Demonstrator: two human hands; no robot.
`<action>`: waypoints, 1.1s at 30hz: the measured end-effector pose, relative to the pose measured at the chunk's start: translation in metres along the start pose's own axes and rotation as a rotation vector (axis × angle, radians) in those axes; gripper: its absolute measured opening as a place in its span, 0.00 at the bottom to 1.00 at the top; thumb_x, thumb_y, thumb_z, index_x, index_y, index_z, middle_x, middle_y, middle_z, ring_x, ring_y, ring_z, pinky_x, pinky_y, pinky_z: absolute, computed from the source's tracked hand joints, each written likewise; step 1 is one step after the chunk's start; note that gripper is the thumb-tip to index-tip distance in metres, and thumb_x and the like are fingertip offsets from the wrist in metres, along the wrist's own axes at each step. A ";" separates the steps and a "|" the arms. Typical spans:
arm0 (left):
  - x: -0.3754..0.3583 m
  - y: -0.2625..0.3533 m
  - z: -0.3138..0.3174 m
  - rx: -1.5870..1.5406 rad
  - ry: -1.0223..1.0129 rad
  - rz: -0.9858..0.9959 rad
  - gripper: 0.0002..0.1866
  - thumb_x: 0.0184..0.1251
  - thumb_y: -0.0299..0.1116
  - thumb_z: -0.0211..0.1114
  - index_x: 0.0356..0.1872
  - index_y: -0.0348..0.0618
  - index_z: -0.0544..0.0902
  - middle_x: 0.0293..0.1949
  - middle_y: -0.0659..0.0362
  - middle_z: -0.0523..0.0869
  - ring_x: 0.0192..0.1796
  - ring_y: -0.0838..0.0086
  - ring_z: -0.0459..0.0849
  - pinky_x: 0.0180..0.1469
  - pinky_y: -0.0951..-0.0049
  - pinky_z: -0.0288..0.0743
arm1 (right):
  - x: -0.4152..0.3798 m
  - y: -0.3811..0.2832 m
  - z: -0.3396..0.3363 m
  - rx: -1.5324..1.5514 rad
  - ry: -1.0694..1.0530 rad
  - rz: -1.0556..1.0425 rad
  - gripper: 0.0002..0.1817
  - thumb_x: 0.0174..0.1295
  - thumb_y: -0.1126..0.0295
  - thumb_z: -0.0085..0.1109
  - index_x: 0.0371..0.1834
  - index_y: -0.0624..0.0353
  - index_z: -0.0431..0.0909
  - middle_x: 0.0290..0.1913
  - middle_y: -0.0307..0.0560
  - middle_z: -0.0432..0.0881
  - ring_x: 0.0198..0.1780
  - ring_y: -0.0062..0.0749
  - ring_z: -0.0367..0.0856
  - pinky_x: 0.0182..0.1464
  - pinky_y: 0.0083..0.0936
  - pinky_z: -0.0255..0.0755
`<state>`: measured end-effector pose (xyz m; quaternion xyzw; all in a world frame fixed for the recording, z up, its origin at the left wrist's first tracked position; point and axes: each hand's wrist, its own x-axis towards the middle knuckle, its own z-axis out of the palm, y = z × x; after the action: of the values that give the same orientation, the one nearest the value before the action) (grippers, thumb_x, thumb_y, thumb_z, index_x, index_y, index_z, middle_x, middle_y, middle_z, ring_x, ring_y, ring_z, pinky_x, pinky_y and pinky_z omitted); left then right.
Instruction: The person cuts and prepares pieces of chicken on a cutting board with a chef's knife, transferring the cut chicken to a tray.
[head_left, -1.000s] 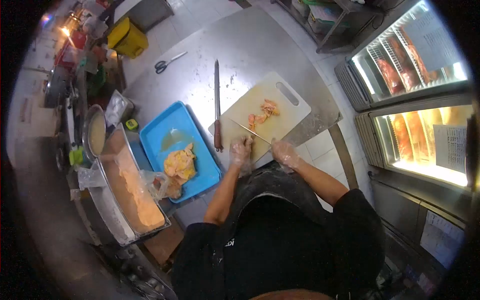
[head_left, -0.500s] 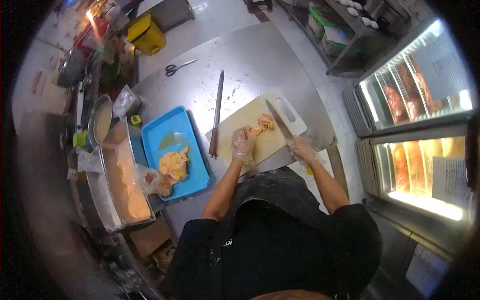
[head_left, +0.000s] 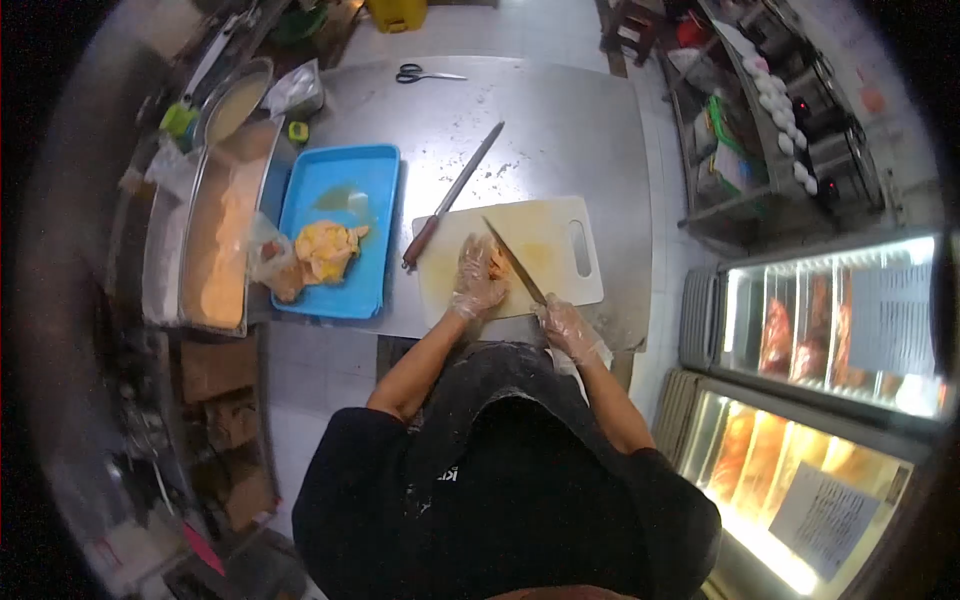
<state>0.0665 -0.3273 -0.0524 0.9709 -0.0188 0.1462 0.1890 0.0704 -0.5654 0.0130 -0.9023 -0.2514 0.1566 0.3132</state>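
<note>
"Which side of the left grip (head_left: 476, 285) is the meat (head_left: 498, 264) lying on?"

"It's lying at that grip's right edge, just under the fingers, and it's resting on the white cutting board (head_left: 548, 232). The gloved fingers are reaching forward, partly covering it; whether they're pinching it, I'm not able to tell."

"And the right grip (head_left: 568, 330)?"

"That one is closing around the knife (head_left: 516, 263) at its handle. The blade is slanting forward and leftward from it, so the meat is sitting between the blade and the left fingers."

"So which grip is lying nearer?"

"The left one. The right is staying beyond the blade's handle end, with only the steel reaching over beside the meat."

"How is the meat's long axis running?"

"Its visible part is running forward, roughly alongside the blade; the covered part isn't showing. Farther left of the left grip, a blue tray (head_left: 298, 200) is holding raw chicken (head_left: 328, 250)."
</note>
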 end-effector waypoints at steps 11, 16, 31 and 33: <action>0.011 0.022 -0.030 0.012 -0.220 0.228 0.28 0.54 0.48 0.61 0.55 0.46 0.73 0.56 0.51 0.72 0.57 0.55 0.69 0.58 0.55 0.63 | -0.029 0.016 -0.059 0.002 0.041 0.350 0.17 0.63 0.59 0.49 0.39 0.65 0.72 0.35 0.69 0.76 0.41 0.66 0.74 0.40 0.52 0.67; 0.019 0.012 0.011 0.038 -0.283 0.090 0.17 0.57 0.41 0.60 0.46 0.47 0.77 0.46 0.54 0.78 0.45 0.63 0.77 0.46 0.63 0.73 | -0.042 0.036 -0.029 -0.031 0.201 0.108 0.20 0.64 0.55 0.49 0.37 0.66 0.72 0.34 0.69 0.76 0.40 0.66 0.74 0.40 0.52 0.66; 0.058 -0.045 -0.157 -1.455 0.203 -0.608 0.16 0.58 0.40 0.64 0.40 0.39 0.79 0.36 0.62 0.80 0.36 0.78 0.77 0.35 0.78 0.72 | -0.016 0.087 0.013 0.273 0.273 0.106 0.18 0.64 0.57 0.52 0.36 0.66 0.72 0.17 0.45 0.72 0.15 0.32 0.70 0.18 0.31 0.64; 0.043 -0.102 -0.185 -0.925 0.243 -0.405 0.15 0.59 0.39 0.64 0.42 0.40 0.79 0.39 0.62 0.80 0.38 0.79 0.76 0.33 0.80 0.72 | -0.010 0.064 0.004 0.278 0.288 0.144 0.18 0.64 0.57 0.52 0.37 0.65 0.72 0.17 0.43 0.70 0.15 0.29 0.70 0.17 0.28 0.64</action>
<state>0.0663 -0.1629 0.0869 0.7459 0.1290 0.1949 0.6237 0.0837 -0.6125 -0.0299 -0.8792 -0.1148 0.0812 0.4552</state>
